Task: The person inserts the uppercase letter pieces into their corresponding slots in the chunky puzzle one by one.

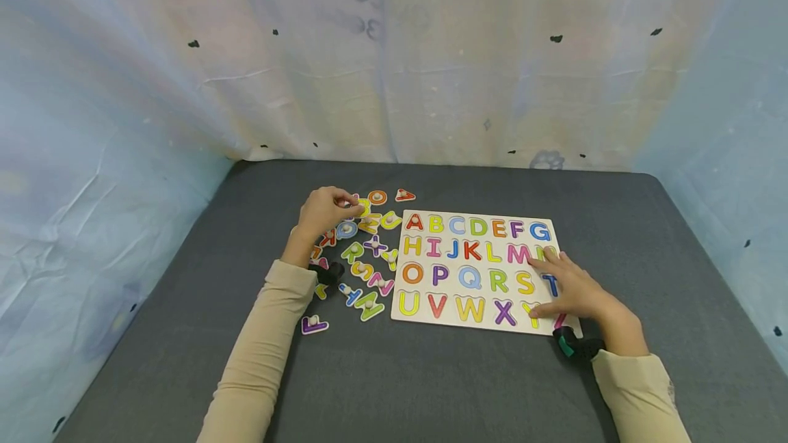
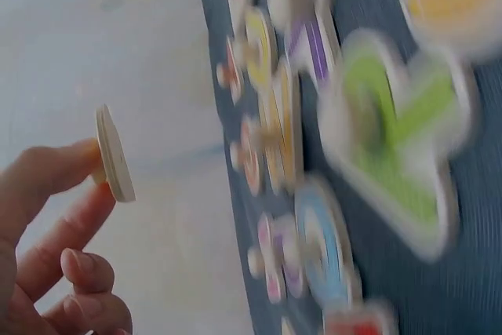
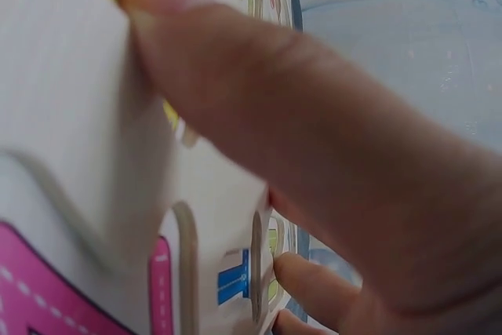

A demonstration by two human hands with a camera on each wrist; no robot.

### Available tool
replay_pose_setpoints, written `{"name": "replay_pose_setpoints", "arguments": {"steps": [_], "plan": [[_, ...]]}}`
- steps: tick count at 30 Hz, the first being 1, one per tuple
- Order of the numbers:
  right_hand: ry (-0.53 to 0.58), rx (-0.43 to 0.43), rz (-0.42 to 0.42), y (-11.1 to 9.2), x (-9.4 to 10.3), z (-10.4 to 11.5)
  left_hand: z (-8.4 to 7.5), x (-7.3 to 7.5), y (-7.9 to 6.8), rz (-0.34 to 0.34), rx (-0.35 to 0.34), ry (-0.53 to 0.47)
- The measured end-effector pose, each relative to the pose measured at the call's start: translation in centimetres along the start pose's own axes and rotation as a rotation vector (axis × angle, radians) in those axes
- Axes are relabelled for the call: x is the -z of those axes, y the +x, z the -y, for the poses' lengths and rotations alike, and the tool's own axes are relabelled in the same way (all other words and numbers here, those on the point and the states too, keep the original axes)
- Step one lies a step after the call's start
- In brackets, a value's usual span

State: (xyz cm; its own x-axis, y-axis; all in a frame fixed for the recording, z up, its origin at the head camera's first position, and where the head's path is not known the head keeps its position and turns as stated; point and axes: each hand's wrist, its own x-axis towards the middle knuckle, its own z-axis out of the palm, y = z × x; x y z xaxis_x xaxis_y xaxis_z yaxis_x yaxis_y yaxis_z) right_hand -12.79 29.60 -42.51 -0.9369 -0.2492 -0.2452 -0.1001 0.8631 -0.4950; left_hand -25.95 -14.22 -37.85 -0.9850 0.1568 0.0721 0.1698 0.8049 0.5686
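My left hand (image 1: 323,212) is raised over the loose pieces and pinches a small wooden letter piece (image 2: 116,154) between thumb and finger. That piece shows edge-on in the left wrist view, so its letter cannot be read. Below it lie knobbed letter pieces, among them a green piece (image 2: 400,131) and a light blue round one (image 2: 320,241). My right hand (image 1: 575,291) rests on the right side of the alphabet board (image 1: 452,280), fingers spread. Its thumb (image 3: 235,76) touches the board by the Y slot, and the other fingers lie near the N slot.
Loose letters are scattered left of the board, some close together. A purple L (image 1: 314,325) lies nearest the front, and a red letter (image 1: 404,195) lies behind the board's left corner. Grey cloth (image 1: 468,388) covers the table, with hanging sheets (image 1: 394,87) around it.
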Motion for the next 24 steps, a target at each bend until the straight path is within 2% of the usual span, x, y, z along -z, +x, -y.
{"name": "replay_pose_setpoints", "arguments": {"steps": [5,12,20,24], "plan": [[-0.008,-0.007,-0.004,0.1,0.1,0.2,-2.1,-1.9,0.1,0.004,-0.017,-0.071],[-0.017,-0.013,-0.010,0.0,0.1,0.7,-4.9,-4.8,0.2,0.016,-0.039,-0.121],[-0.016,-0.008,-0.017,0.2,0.1,0.9,-7.3,-7.5,0.6,0.064,0.004,-0.156],[-0.019,-0.007,-0.015,0.3,0.1,0.8,-8.1,-8.4,1.0,0.089,0.076,-0.151]]}}
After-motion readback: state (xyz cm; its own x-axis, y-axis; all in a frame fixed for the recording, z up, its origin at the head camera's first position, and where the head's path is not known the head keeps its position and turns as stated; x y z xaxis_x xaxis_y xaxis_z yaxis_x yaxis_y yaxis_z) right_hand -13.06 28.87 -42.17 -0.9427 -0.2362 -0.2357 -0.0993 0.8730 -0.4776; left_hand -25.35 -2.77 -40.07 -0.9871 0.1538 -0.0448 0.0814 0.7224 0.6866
